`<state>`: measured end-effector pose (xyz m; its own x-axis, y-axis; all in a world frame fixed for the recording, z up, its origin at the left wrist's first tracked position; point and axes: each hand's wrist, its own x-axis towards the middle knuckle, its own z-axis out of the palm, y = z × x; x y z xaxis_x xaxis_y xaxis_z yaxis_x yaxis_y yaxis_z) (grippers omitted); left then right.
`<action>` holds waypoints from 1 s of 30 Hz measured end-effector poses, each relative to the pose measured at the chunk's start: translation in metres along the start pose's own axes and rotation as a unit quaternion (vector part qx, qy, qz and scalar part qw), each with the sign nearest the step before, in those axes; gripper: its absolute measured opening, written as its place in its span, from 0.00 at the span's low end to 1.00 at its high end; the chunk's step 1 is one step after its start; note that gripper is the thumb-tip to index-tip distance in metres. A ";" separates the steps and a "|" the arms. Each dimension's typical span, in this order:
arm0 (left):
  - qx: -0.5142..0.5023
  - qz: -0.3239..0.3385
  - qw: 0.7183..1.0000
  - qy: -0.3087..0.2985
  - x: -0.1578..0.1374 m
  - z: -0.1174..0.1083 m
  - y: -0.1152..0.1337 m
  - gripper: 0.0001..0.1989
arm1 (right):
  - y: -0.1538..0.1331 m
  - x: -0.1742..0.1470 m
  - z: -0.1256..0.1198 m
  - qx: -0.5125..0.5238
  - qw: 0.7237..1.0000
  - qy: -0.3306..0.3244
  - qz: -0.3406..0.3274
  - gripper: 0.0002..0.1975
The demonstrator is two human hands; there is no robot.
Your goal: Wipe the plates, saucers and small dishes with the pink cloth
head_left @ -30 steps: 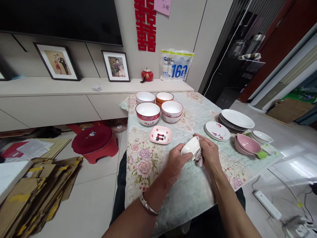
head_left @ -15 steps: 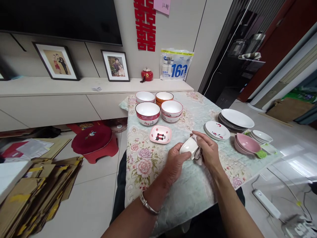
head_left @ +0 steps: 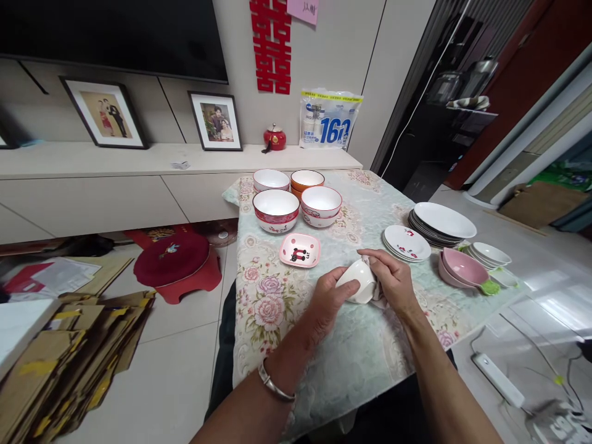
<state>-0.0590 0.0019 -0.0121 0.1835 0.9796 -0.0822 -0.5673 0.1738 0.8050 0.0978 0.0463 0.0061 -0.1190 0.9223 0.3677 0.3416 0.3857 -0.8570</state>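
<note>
My left hand (head_left: 329, 297) is closed on the left side of a small white dish (head_left: 358, 280), its thumb across the outside. The dish is tilted, with its underside partly toward me, above the table. My right hand (head_left: 392, 279) grips a pale cloth (head_left: 380, 298) pressed against the dish's right edge; most of the cloth is hidden behind the hand and dish. Just left of the hands lies a pink-rimmed dish (head_left: 300, 251) with a cat design. Stacked white plates (head_left: 406, 242) with red flowers stand to the right.
Patterned bowls (head_left: 276, 213) stand in stacks toward the back of the flowered tablecloth (head_left: 268, 311). At right are a stack of larger plates (head_left: 444, 221), pink bowls (head_left: 464, 268) and small white bowls (head_left: 491, 253). A red stool (head_left: 178, 265) and flattened cardboard (head_left: 60, 357) are on the floor at left.
The white dish has turned in my hands and shows more of its underside. My right hand and the cloth have shifted slightly along its edge.
</note>
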 end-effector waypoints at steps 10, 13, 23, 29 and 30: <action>-0.044 0.057 0.997 -0.036 -0.004 0.004 0.001 0.09 | -0.034 -0.015 0.019 -0.169 0.960 -0.037 -0.222 0.15; -0.059 0.024 0.998 -0.025 -0.003 0.003 -0.002 0.14 | -0.020 -0.013 0.013 -0.102 0.987 0.011 -0.121 0.15; -0.071 0.023 0.997 -0.005 -0.001 0.006 -0.005 0.16 | -0.003 -0.022 0.015 -0.063 0.992 0.106 0.005 0.18; -0.101 0.037 0.994 -0.013 -0.002 0.008 -0.003 0.15 | -0.021 -0.030 0.026 -0.149 0.970 0.039 -0.188 0.17; -0.102 0.034 0.994 -0.013 -0.002 0.008 -0.004 0.15 | -0.021 -0.028 0.026 -0.144 0.970 0.031 -0.191 0.17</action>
<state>-0.0510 -0.0011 -0.0102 0.1587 0.9872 -0.0146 -0.7299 0.1272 0.6716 0.0694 0.0133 0.0043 -0.2343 0.7062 0.6681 0.5312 0.6686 -0.5204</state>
